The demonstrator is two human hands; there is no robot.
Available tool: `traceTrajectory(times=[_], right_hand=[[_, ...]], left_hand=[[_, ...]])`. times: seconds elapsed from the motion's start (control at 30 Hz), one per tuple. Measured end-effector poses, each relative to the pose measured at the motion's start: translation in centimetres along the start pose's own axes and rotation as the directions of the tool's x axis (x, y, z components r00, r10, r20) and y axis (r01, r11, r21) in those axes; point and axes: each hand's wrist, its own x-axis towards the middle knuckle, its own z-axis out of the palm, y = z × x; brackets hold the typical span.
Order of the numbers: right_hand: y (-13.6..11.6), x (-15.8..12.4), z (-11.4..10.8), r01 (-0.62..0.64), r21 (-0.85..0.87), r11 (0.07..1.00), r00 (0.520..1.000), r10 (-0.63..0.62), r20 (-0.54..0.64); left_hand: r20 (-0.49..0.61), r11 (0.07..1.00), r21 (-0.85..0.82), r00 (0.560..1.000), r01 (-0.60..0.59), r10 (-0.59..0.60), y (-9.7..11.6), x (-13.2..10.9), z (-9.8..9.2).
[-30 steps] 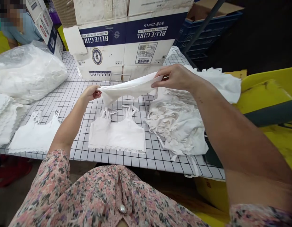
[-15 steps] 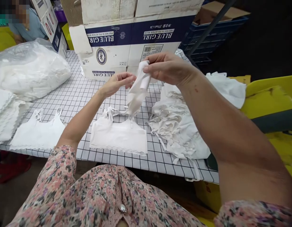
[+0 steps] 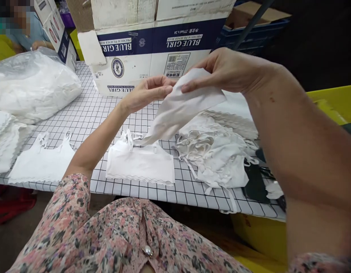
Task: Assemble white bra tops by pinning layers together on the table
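Note:
Above the table, a thin white fabric piece [image 3: 178,110] is stretched between my hands, its lower end hanging over a white strappy crop top [image 3: 141,163]. My left hand [image 3: 152,91] pinches its upper left edge between thumb and fingers. Across from it, my right hand [image 3: 225,72] grips the upper part, thumb in front and fingers partly hidden behind. The crop top lies flat, its scalloped hem towards me. Another white crop top [image 3: 40,159] is laid out left of my left forearm. Below my right hand is a crumpled heap of white strappy garments [image 3: 215,148].
A large beer carton [image 3: 124,72] stands at the back of the grid-patterned tablecloth [image 3: 98,91]. Far left are a plastic bag of white garments [image 3: 36,83] and a stack of white pieces [image 3: 7,140]. A dark object [image 3: 255,182] lies right of the heap. Another person sits back left.
My right hand has moved right and towards me, spreading the fabric piece that was bunched before. My left hand has shifted slightly right and now pinches its edge.

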Motion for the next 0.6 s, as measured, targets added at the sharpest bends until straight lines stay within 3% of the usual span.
traceTrajectory(times=[0.07, 0.17, 0.27, 0.43, 0.6], right_hand=[[0.1, -0.1, -0.2, 0.017, -0.047, 0.999, 1.000, -0.016, 0.027], [0.0, -0.4, -0.4, 0.098, -0.028, 0.995, 0.995, -0.098, -0.022], [-0.2, -1.1, -1.0, 0.088, 0.002, 0.996, 0.994, -0.088, -0.072], [0.2, -1.6, -2.3, 0.223, 0.203, 0.953, 0.963, -0.183, -0.200], [1.9, -0.4, -3.4, 0.162, 0.306, 0.938, 0.938, -0.051, -0.342]], left_hand=[[0.042, 0.999, -0.047, 0.999, -0.004, 0.006, 0.5, 0.2, 0.4], [0.063, 0.994, 0.026, 0.992, 0.108, -0.109, 0.9, 0.6, 1.0], [-0.058, 0.966, 0.126, 0.974, 0.225, -0.219, 0.5, 0.6, 0.8], [-0.197, 0.952, 0.115, 0.946, 0.285, -0.259, -0.4, -0.9, -1.8], [-0.305, 0.941, 0.094, 0.909, 0.324, -0.283, 0.8, -2.8, -5.0]])
